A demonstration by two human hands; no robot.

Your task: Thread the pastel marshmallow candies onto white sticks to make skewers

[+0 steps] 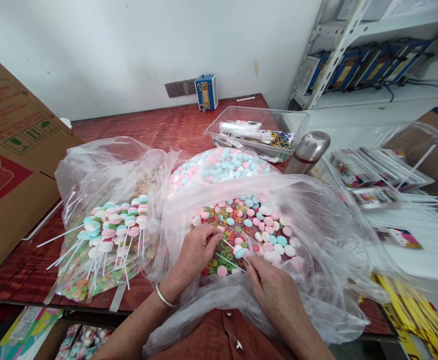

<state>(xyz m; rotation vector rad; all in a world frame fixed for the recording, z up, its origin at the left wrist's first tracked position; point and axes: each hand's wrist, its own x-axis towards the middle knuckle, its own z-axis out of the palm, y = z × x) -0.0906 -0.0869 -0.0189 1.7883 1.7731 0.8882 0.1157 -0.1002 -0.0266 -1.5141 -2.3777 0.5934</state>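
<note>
Both my hands are inside an open clear plastic bag (316,240) full of loose round candies (267,225) in pink, blue and white, mixed with small coloured rings. My left hand (196,252) is curled, its fingers pinching candy pieces at the pile. My right hand (275,290) pinches a thin white stick (231,261) that carries a blue candy near its tip. To the left lies another clear bag holding finished candy sticks (110,235), their white sticks pointing toward the table's front edge.
A large cardboard box (9,165) stands at the left. Behind are a bag of pink and blue candies (219,167), a clear tub (256,132), a metal flask (309,150) and a blue device (206,91). Packets and white sticks (399,200) lie at the right.
</note>
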